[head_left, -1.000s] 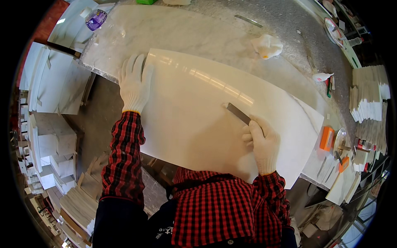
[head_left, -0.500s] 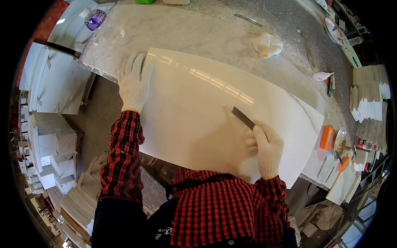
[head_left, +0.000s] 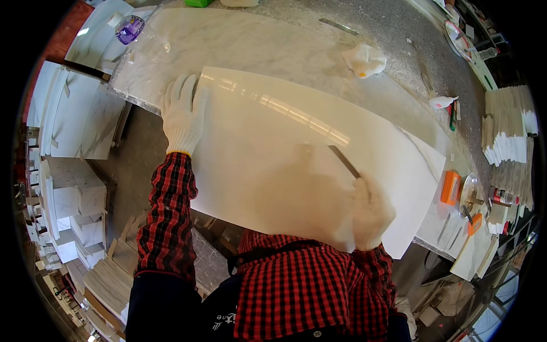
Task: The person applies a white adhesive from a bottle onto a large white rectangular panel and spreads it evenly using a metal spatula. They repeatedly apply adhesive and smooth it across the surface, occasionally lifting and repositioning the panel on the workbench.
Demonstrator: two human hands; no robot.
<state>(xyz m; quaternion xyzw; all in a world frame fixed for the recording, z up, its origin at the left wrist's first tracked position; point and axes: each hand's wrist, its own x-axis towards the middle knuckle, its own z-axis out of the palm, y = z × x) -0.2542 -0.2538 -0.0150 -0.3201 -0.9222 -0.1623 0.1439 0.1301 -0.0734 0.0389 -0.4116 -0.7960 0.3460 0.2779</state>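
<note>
A large glossy white slab point(head_left: 273, 171) lies at a slant across the worktable in front of me. My left hand point(head_left: 183, 114), in a white knit glove, rests flat on the slab's left edge with its fingers stretched out. In my gloved right hand point(head_left: 371, 210), above the slab's right half, is a thin dark flat strip point(head_left: 345, 162) that looks like a file or scraper blade. The hand is blurred by motion, and its fingers close round the strip's near end. The strip's far end points up and left, near a faint pale smear on the slab.
Behind the slab lie a crumpled white glove point(head_left: 364, 60), a metal strip point(head_left: 338, 26) and a purple-labelled bottle point(head_left: 129, 28). To the right are an orange box point(head_left: 450, 187), a round dish point(head_left: 469, 191) and stacked pale tiles point(head_left: 506, 131). More stone pieces point(head_left: 80, 114) stand at left.
My right hand has moved slightly right and turned, so the dark strip now shows its narrow edge. The left hand stays on the slab's edge.
</note>
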